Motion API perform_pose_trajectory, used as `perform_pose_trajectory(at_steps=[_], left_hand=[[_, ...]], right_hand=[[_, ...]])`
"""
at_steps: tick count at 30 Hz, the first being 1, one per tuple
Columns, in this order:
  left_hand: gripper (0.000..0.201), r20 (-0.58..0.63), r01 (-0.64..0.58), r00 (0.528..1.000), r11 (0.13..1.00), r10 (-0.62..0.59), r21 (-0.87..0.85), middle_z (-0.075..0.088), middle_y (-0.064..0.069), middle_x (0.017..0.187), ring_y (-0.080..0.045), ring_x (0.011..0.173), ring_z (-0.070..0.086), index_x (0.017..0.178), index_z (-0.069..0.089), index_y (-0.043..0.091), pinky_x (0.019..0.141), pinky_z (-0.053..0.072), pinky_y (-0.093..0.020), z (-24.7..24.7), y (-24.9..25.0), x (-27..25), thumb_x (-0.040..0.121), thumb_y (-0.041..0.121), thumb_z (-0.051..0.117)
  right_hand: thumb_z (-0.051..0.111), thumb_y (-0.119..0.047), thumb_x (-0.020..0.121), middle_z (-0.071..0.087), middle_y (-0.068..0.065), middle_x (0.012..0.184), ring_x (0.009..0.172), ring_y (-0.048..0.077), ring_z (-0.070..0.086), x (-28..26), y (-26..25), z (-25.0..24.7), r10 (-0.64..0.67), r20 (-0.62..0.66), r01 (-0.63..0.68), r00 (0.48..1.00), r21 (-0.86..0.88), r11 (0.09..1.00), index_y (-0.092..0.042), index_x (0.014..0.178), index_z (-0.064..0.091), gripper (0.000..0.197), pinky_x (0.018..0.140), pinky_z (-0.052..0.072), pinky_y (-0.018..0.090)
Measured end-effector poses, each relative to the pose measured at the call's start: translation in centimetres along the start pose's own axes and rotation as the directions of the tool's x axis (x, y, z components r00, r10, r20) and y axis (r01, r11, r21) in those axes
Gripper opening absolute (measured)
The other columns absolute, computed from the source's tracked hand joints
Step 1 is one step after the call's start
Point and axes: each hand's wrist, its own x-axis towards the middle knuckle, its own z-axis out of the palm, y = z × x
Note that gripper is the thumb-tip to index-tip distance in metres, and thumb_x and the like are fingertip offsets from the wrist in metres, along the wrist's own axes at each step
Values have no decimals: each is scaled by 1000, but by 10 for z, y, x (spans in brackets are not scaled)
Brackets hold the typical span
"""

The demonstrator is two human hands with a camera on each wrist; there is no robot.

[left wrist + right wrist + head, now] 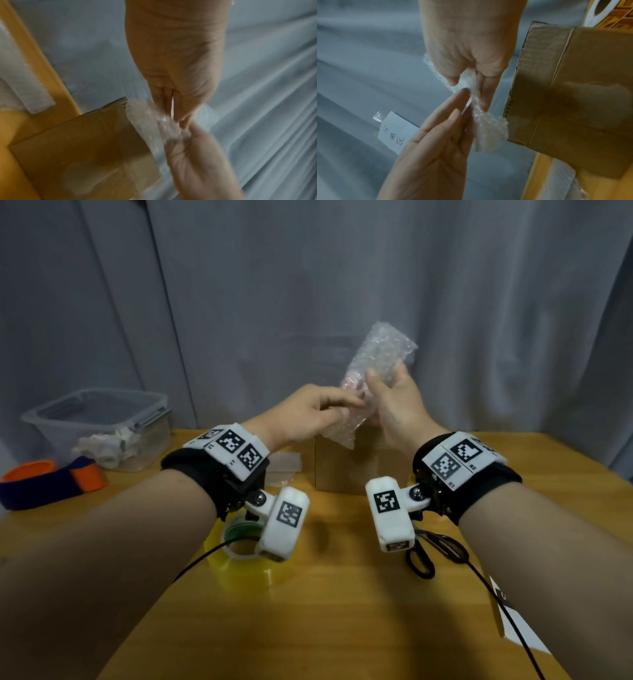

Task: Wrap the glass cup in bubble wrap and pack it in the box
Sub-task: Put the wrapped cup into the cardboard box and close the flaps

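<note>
The glass cup is rolled inside a bubble wrap bundle [380, 354] that is held tilted in the air above the brown cardboard box [342, 467]. My right hand [387, 378] grips the bundle around its middle, thumb on one side and fingers on the other. My left hand [342, 407] reaches in from the left, and its straight fingers touch the wrap. In the right wrist view the right hand [467, 83] pinches the bubble wrap [488, 128] beside the box [573, 94]. The left wrist view is blurred: left hand [178, 119], wrap [147, 121], box [85, 148].
On the wooden table lie a yellow tape roll [246, 556], black scissors [424, 556], a spare sheet of wrap [284, 467] and a white card [520, 628]. A clear plastic tub [99, 426] and an orange and blue band [51, 481] sit far left. A grey curtain hangs behind.
</note>
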Motion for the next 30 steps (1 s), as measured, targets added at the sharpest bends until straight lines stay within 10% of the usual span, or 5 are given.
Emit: perform_pose_trajectory(at_steps=[3, 9, 17, 23, 30], left_hand=[[37, -68, -39, 997, 995, 33, -90, 64, -2, 117, -1, 107, 60, 116, 63, 5, 95, 45, -15, -9, 3, -3, 85, -12, 53], [61, 147, -142, 986, 874, 82, 465, 26, 3, 152, -15, 140, 20, 136, 44, 28, 115, 16, -31, -11, -5, -1, 81, 26, 71], [7, -247, -34, 968, 950, -46, -311, 63, -4, 96, -16, 90, 62, 93, 57, 17, 87, 52, -39, -1, 10, 7, 91, 24, 59], [33, -202, 70, 965, 908, -166, -414, 64, 1, 94, -6, 79, 66, 114, 48, 13, 69, 51, -20, -1, 10, 19, 86, 19, 66], [35, -130, 178, 952, 847, -277, -502, 65, -3, 105, -14, 92, 63, 116, 57, 12, 80, 49, -26, 5, -6, 37, 90, 35, 59]], right_hand=[[44, 1, 94, 64, 9, 111, 101, 27, 65, 6, 3, -13, -11, -74, 9, 997, -23, 1000, -21, 114, 50, 31, 87, 54, 52], [40, 13, 91, 67, 7, 97, 75, 19, 69, 5, -4, -29, 64, 10, -64, 998, 104, 992, -16, 109, 57, 38, 70, 58, 40], [45, -3, 96, 65, 19, 115, 97, 27, 67, -10, -9, -19, 142, 266, -178, 953, 118, 977, 1, 123, 56, 30, 82, 58, 35], [38, -66, 82, 65, 15, 118, 110, 29, 63, -11, -11, -17, 131, 358, -147, 924, 17, 989, -6, 127, 54, 77, 94, 51, 43], [52, -34, 95, 62, 19, 108, 96, 24, 60, 17, 0, -24, -217, 158, 265, 963, -432, 862, 5, 96, 68, 42, 88, 47, 33]])
